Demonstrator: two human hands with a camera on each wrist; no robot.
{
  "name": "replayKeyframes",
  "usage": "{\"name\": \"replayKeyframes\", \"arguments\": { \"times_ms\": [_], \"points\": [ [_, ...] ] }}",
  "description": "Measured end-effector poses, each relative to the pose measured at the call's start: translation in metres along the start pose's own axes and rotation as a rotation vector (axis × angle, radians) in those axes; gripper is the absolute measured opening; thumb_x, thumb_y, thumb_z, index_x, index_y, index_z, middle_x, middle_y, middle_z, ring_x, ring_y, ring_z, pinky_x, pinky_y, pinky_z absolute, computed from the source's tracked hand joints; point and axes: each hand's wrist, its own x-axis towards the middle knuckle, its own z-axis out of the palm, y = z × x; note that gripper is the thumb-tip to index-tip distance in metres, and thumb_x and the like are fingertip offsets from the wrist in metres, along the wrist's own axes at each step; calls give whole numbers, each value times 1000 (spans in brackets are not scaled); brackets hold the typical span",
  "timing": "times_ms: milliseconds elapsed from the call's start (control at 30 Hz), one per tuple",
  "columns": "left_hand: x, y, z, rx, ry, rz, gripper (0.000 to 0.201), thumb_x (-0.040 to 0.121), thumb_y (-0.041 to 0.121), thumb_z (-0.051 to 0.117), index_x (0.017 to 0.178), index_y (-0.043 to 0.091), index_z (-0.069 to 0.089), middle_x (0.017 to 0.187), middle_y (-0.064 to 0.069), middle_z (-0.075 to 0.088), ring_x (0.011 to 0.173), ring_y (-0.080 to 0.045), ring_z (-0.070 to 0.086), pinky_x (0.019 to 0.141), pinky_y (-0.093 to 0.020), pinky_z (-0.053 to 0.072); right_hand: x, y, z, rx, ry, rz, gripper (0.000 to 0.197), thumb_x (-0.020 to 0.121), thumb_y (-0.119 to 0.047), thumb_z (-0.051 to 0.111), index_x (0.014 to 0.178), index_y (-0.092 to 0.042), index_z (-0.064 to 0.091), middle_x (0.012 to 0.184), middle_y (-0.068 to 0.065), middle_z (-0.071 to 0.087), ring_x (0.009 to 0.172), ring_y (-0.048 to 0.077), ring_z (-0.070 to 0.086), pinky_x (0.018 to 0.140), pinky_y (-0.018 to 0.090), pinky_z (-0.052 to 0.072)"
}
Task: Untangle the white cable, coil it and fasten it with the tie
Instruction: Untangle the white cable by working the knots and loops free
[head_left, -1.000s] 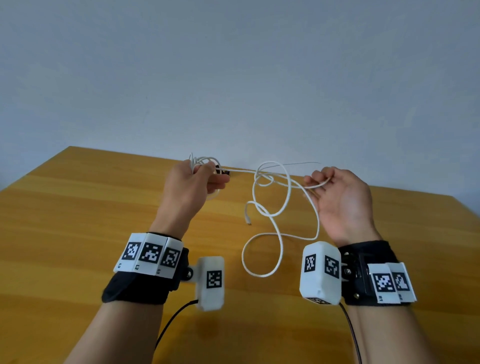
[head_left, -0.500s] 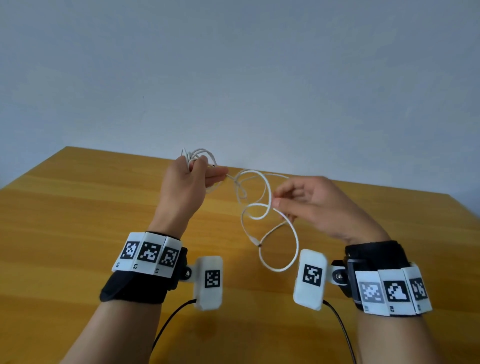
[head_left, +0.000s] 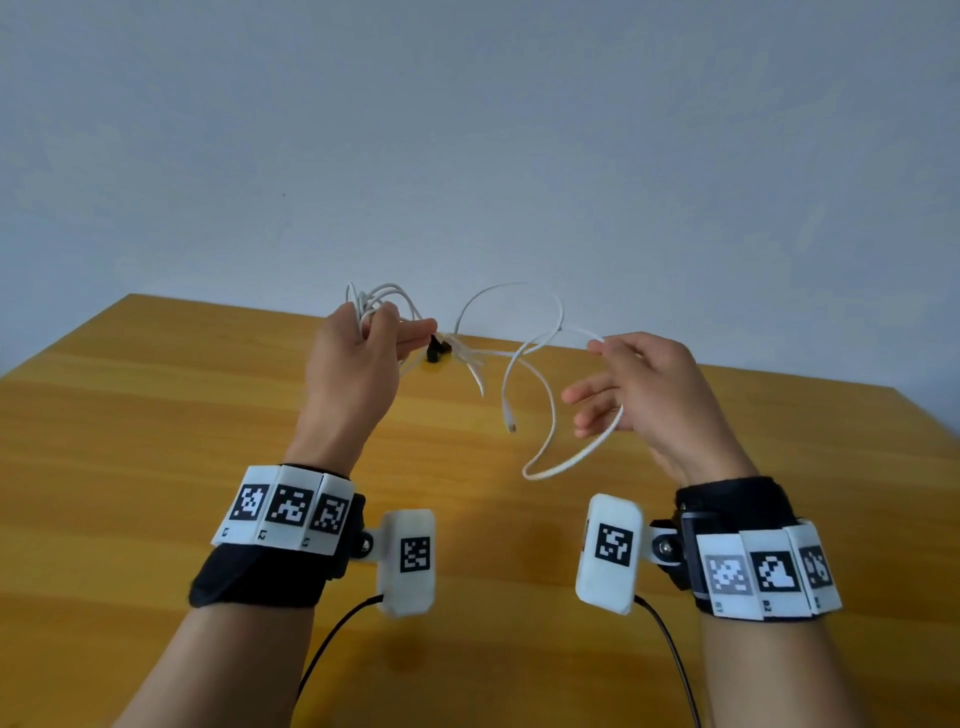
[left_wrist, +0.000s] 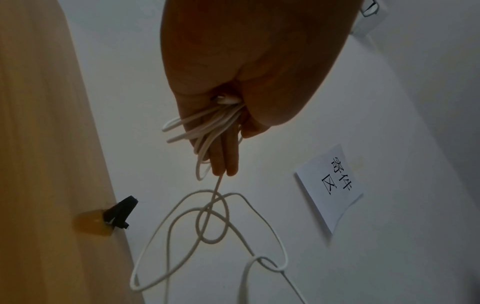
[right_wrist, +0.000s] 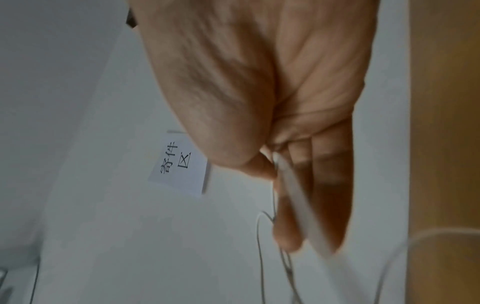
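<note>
My left hand (head_left: 363, 358) is raised above the far part of the table and grips a bunch of several loops of the white cable (head_left: 382, 301), also seen in the left wrist view as cable (left_wrist: 207, 127). From it the cable runs right in loose crossing loops (left_wrist: 213, 222) to my right hand (head_left: 644, 384), which pinches a strand between thumb and forefinger (right_wrist: 291, 185) with its other fingers stretched out. One loop hangs below the right hand and a free plug end (head_left: 511, 427) dangles between the hands. A small black tie (head_left: 435, 349) (left_wrist: 119, 211) lies at the table's far edge.
The wooden table (head_left: 156, 467) meets a pale wall at its far edge. A paper sign (left_wrist: 330, 185) (right_wrist: 179, 164) with printed characters is fixed to the wall. Black leads run from the wrist cameras (head_left: 410, 558) toward me.
My right hand has moved right and upward along the cable, drawing the loops out wider. My left hand has lifted slightly with its bunch still held.
</note>
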Motion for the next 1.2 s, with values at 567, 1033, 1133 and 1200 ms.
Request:
{"name": "replayKeyframes", "arguments": {
  "times_ms": [567,1033,1133,1200],
  "points": [
    [-10,13,1,328,-393,-75,37,99,24,48,85,18,81,77,16,79,80,11,63,74,-26,44,10,7,3,113,228,-81,16,113,-19,29,111,-13,43,69,6,77,56,19,68,53,30,54],
    [-9,16,-1,-64,-169,-10,39,100,10,40,85,2,75,88,-3,82,106,-4,72,103,-33,52,11,14,-16,-397,292,125,50,109,-27,42,155,-9,35,133,5,59,110,23,61,88,37,49],
    [-9,17,-1,-109,-182,-16,38,102,10,39,88,3,74,91,-3,82,107,-7,73,102,-33,52,9,11,-16,-583,262,81,55,105,-35,52,156,-17,36,159,8,35,149,28,29,107,39,39],
    [-8,17,-1,-142,-199,-34,34,103,10,39,98,-5,69,93,-5,82,106,-10,74,102,-33,53,8,11,-11,-522,230,-84,39,102,-31,59,140,-25,57,147,-3,52,142,16,43,98,25,40]
  ]
}}
